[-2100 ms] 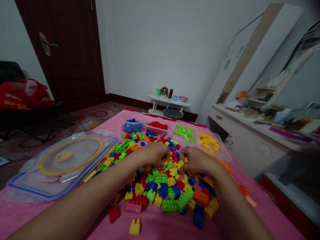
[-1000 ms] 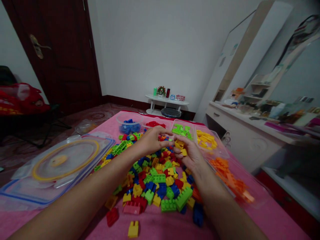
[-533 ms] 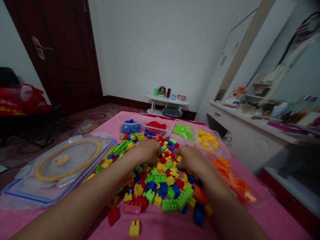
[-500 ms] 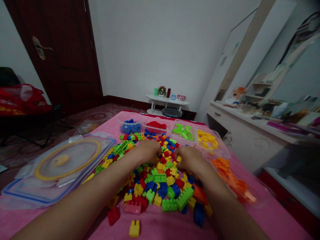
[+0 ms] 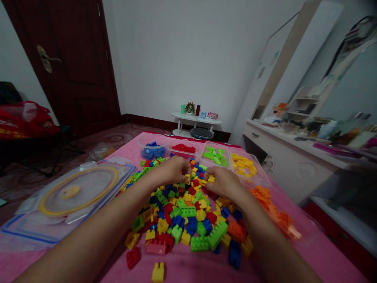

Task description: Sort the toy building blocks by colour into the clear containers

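Observation:
A heap of mixed coloured plastic bricks [image 5: 188, 218] lies on the pink cloth [image 5: 188, 271] in front of me. My left hand [image 5: 172, 169] hovers just over the far part of the heap, fingers curled closed; what it holds is hidden. My right hand [image 5: 222, 181] is beside it, fingers pinched on small yellow bricks [image 5: 211, 179]. Beyond the hands stand clear tubs: blue bricks [image 5: 153, 148], red bricks [image 5: 184, 148], green bricks [image 5: 216, 155], yellow bricks [image 5: 243, 164]. Orange bricks [image 5: 273, 214] fill a tray to my right.
Clear container lids with a yellow and blue rim [image 5: 70, 194] lie stacked at the left on the cloth. A white dresser [image 5: 294, 165] stands to the right, a small white side table [image 5: 196, 122] by the far wall, a dark door [image 5: 70, 63] at the left.
Both hands dipped into the heap half a second ago and have now risen slightly; the right hand shows yellow bricks in its fingers.

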A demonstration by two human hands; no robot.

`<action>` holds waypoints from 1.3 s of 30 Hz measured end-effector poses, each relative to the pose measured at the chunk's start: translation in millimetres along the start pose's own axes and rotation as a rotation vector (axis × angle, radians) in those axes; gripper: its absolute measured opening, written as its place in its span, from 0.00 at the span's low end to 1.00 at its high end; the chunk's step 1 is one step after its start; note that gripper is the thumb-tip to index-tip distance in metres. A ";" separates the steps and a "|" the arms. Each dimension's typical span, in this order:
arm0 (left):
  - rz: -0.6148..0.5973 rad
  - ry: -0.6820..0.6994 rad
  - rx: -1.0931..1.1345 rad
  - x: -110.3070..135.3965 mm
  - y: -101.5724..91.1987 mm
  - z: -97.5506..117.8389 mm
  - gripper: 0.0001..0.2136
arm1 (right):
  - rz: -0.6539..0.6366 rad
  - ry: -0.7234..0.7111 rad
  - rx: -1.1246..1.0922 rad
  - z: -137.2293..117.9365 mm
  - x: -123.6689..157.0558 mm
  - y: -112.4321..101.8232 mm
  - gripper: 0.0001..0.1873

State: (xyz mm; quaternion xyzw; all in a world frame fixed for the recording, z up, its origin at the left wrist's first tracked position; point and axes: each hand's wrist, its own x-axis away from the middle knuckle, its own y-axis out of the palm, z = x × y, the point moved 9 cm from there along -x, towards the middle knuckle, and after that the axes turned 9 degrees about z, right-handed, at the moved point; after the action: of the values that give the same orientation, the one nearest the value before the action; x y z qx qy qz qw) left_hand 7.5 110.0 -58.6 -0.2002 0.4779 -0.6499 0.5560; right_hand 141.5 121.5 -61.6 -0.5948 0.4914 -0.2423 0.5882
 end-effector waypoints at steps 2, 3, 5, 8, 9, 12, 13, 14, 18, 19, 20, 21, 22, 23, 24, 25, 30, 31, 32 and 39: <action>0.083 -0.020 0.124 -4.5 -10.1 1.4 0.09 | 0.097 0.031 -0.273 -3.6 -2.9 -9.5 0.07; 0.128 -0.025 0.186 -6.3 -15.1 2.7 0.10 | 0.122 0.054 -0.454 -6.2 -3.4 -11.4 0.07; 0.219 -0.024 0.315 -8.1 -23.8 5.4 0.11 | 0.109 0.139 -0.856 -11.3 -2.4 -7.6 0.09; 0.271 -0.044 0.491 -7.7 -26.2 6.7 0.16 | 0.025 0.291 -1.332 -20.7 2.3 5.9 0.13; 0.266 -0.056 0.518 -7.2 -24.3 6.8 0.18 | 0.012 0.313 -1.422 -23.8 3.5 8.5 0.14; 0.280 -0.072 0.437 -5.1 -20.4 7.6 0.22 | 0.031 0.328 -1.493 -27.0 4.9 12.2 0.15; 0.305 -0.064 0.383 -4.3 -21.0 8.4 0.22 | 0.041 0.336 -1.478 -26.4 5.2 13.9 0.15; 0.328 -0.051 0.338 -3.6 -21.7 9.6 0.22 | 0.058 0.345 -1.460 -25.0 5.3 15.1 0.15; 0.330 0.006 0.351 -4.2 -18.3 12.8 0.23 | 0.188 0.401 -1.440 -9.1 3.5 8.0 0.15; 0.313 0.009 0.385 -5.2 -16.0 11.8 0.24 | 0.228 0.423 -1.440 -0.9 1.6 2.7 0.15; 0.298 0.008 0.414 -6.4 -13.9 9.9 0.24 | 0.271 0.452 -1.430 9.8 -1.2 -4.0 0.15; 0.292 0.004 0.433 -7.7 -12.1 7.0 0.23 | 0.312 0.481 -1.405 22.8 -5.2 -12.1 0.15; 0.291 -0.001 0.442 -9.1 -10.4 3.5 0.22 | 0.357 0.513 -1.356 38.7 -10.3 -21.3 0.15; 0.293 -0.005 0.445 -10.6 -8.7 -0.3 0.20 | 0.406 0.539 -1.271 56.7 -16.4 -32.2 0.14; 0.296 -0.004 0.446 -12.2 -6.8 -4.0 0.19 | 0.436 0.557 -1.168 75.1 -23.7 -42.8 0.12; 0.298 -0.001 0.447 -13.8 -4.8 -7.6 0.17 | 0.457 0.580 -1.060 94.5 -31.2 -52.2 0.11; 0.296 -0.012 0.433 -20.3 3.8 -23.6 0.14 | 0.418 0.766 -0.612 180.3 -55.1 -73.8 0.15; 0.298 -0.020 0.428 -21.0 4.2 -26.3 0.14 | 0.391 0.777 -0.576 188.3 -57.8 -73.0 0.20; 0.301 -0.026 0.423 -21.5 4.2 -28.5 0.14 | 0.359 0.758 -0.512 191.1 -61.1 -71.9 0.25; 0.250 -0.040 0.347 -19.5 6.7 -31.6 0.12 | 0.062 0.177 -0.108 75.1 -68.7 -26.7 0.18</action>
State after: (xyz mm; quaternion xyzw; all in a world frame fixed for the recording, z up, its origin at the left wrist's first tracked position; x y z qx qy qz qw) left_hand -8.0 140.9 -73.6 -0.0532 0.3690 -0.6442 0.6679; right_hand 187.2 211.2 -31.0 -0.5864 0.5722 -0.2486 0.5167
